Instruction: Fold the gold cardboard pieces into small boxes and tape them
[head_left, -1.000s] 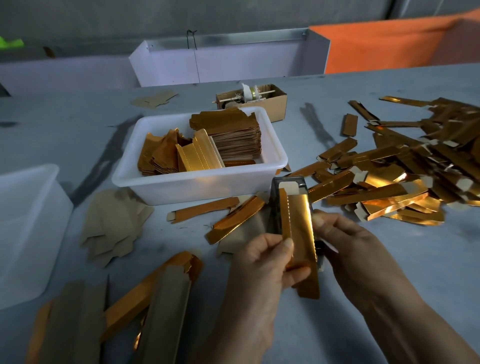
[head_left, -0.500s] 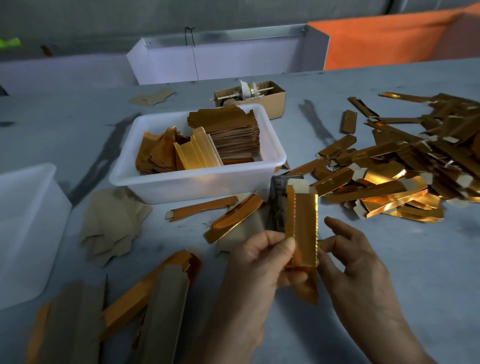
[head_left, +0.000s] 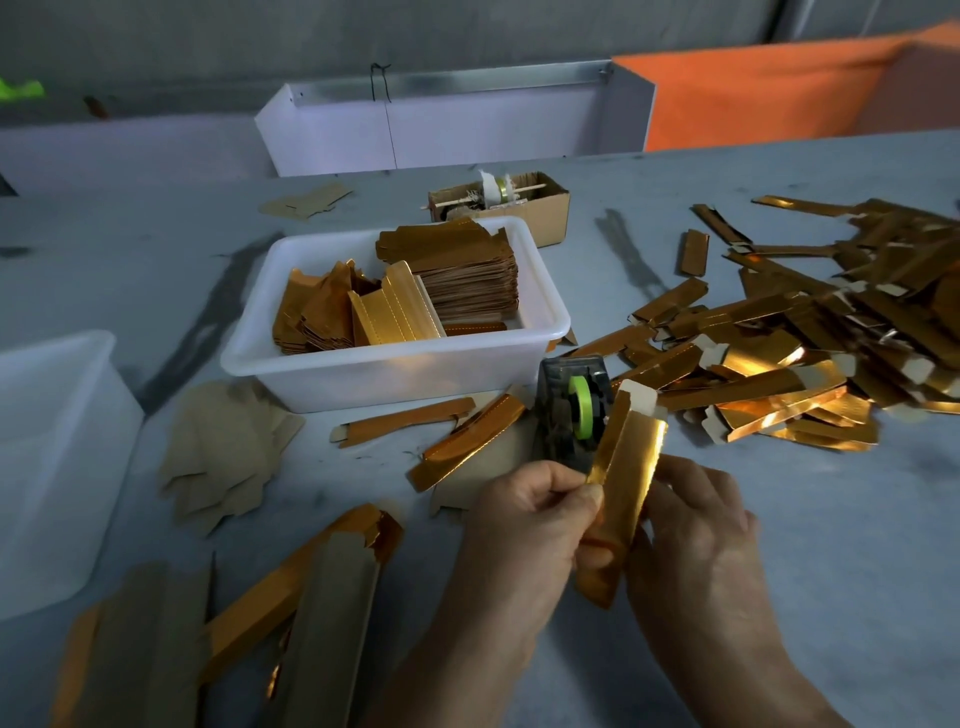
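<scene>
Just in front of the tape dispenser, above the worktop: a half-folded gold piece, tilted, tab end up, held clear of the surface between both hands. Left hand pinching the left edge with thumb against curled fingers; right hand wrapped round the right side, fingers probably behind the card, though hidden from here. Seam not yet taped, by the look of it.

Main risk: springy card. With any slackening of the left pinch, likely to open back out and lose the fold line. Too hard a squeeze, on the other hand, and a dent or crease in the foil face. Seam edges off-line when pressed together: a skewed box, and tape set crooked over it.

Second risk, at the dispenser with its green roll: only one hand free for the tape, so the fold left to a single grip. Tape sticking to itself or to a finger quite possible.

Further out: loose gold pieces near the left hand, a big heap to the right, flat blanks in the white tub. A careless reach or elbow sweep could scatter these or knock the dispenser.
</scene>
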